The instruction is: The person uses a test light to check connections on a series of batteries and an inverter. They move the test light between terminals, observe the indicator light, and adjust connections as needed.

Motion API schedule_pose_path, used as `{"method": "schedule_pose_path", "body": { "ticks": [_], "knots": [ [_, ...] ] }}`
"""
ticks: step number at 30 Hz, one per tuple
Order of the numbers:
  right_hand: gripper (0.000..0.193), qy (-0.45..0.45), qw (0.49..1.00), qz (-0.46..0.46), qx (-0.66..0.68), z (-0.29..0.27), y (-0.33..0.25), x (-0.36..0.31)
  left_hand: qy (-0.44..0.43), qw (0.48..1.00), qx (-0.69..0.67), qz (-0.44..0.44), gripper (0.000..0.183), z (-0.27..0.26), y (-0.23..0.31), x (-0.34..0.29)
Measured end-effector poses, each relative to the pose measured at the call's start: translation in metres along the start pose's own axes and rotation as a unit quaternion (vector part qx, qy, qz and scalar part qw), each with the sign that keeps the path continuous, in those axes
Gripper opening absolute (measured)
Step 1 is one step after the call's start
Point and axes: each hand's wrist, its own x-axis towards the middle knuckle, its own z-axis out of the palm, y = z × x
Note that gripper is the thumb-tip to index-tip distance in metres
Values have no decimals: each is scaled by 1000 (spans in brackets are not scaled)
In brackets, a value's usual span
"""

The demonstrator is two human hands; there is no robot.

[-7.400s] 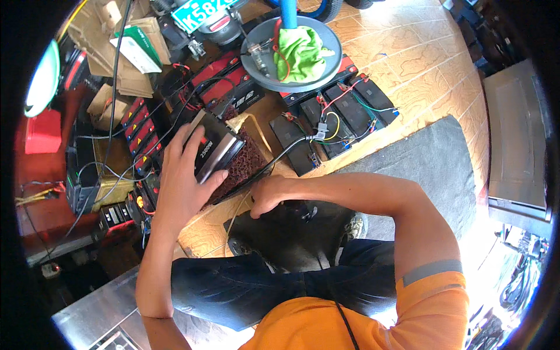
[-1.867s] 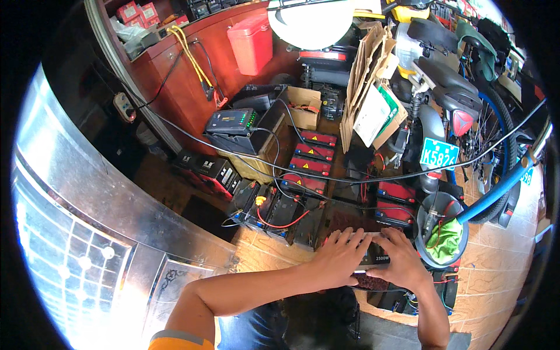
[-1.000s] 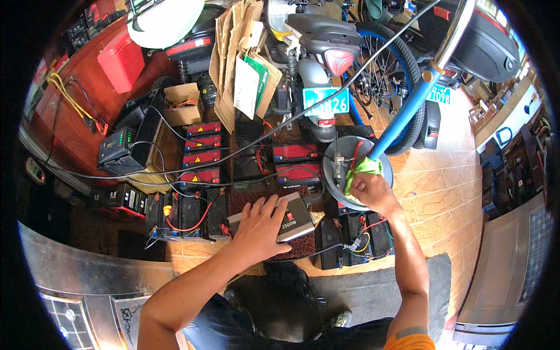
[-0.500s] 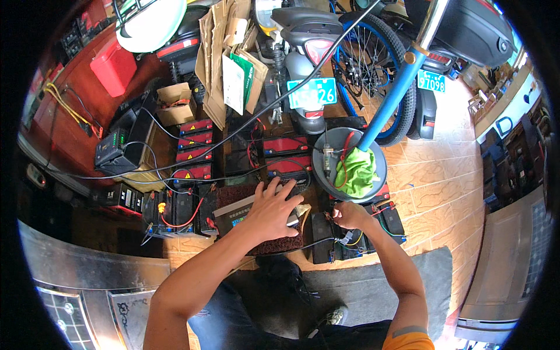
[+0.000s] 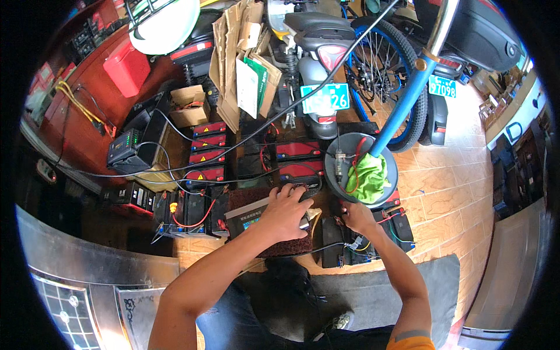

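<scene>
My left hand point(image 5: 287, 214) lies over a flat grey metal box point(image 5: 252, 213) with a dark labelled face, its fingers curled around the far edge. Under the box is a dark brown bristly mat point(image 5: 256, 197). My right hand point(image 5: 357, 217) is closed in a pinch at the far end of a black battery point(image 5: 333, 239), just in front of the grey bucket point(image 5: 386, 197). What its fingertips pinch is too small to make out. Beside that hand a grey connector point(image 5: 354, 244) with thin wires lies across the batteries.
A green cloth point(image 5: 368, 179) and a blue pole point(image 5: 399, 111) are in the bucket. Red-topped batteries point(image 5: 298, 150) stand in rows, with a charger point(image 5: 123, 149) to the left. A black cable point(image 5: 256, 129) crosses the scene. Scooters and a bicycle wheel point(image 5: 417, 99) stand behind.
The view has shifted, so everything sits a little farther right. My left hand's spread fingers have drawn together and curled over the grey box. My right hand keeps its place by the battery.
</scene>
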Motion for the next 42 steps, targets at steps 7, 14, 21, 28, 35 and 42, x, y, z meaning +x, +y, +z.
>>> {"method": "schedule_pose_path", "body": {
  "ticks": [7, 14, 21, 28, 35, 42],
  "knots": [
    [22, -46, 990, 4, -130, 9, 9, 3, 27, 1000, -11, 11, 79, 3, 0, 1],
    [20, 52, 990, -4, -130, 22, 13, 7, 61, 998, -8, 15, 73, 7, 2, -1],
    [24, 72, 987, -27, -141, 14, 10, 3, 131, 990, -37, -44, 49, 21, 17, 5],
    [25, -3, 983, 13, -183, 8, -2, -1, 161, 985, -50, -41, 35, 28, 14, 5],
    [29, -5, 985, 6, -174, 5, -13, -4, 174, 983, -48, -29, 41, 24, 13, 7],
    [28, 17, 983, 17, -184, 2, -9, -6, 189, 981, -35, -28, 41, 25, 14, 8]
  ]
}}
